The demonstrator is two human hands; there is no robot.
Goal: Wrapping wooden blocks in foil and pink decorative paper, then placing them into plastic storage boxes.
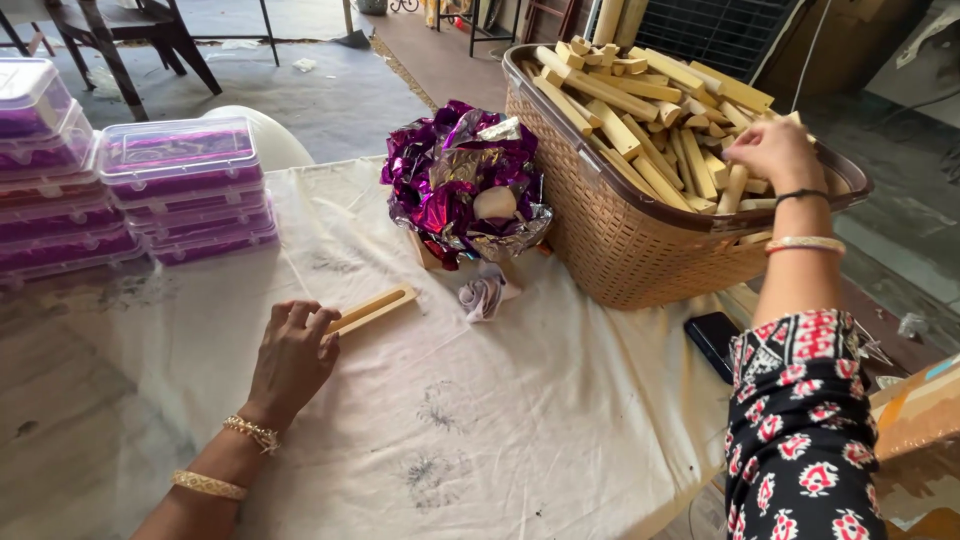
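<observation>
My left hand (292,358) rests on the cloth-covered table (480,440) with its fingers on one end of a shallow wooden tray-like stick (372,309). My right hand (775,150) reaches into a brown woven basket (620,240) heaped with several pale wooden blocks (640,110), and its fingers close around one block at the basket's right side. A pile of crumpled purple foil wrappers (455,180) lies between the two hands, with a pale round lump (494,203) in it.
Stacks of clear plastic boxes with purple contents (185,190) stand at the table's left. A dark phone (712,340) lies beside the basket. A small crumpled wrapper (484,295) sits near the foil pile. Chairs and floor lie beyond the table.
</observation>
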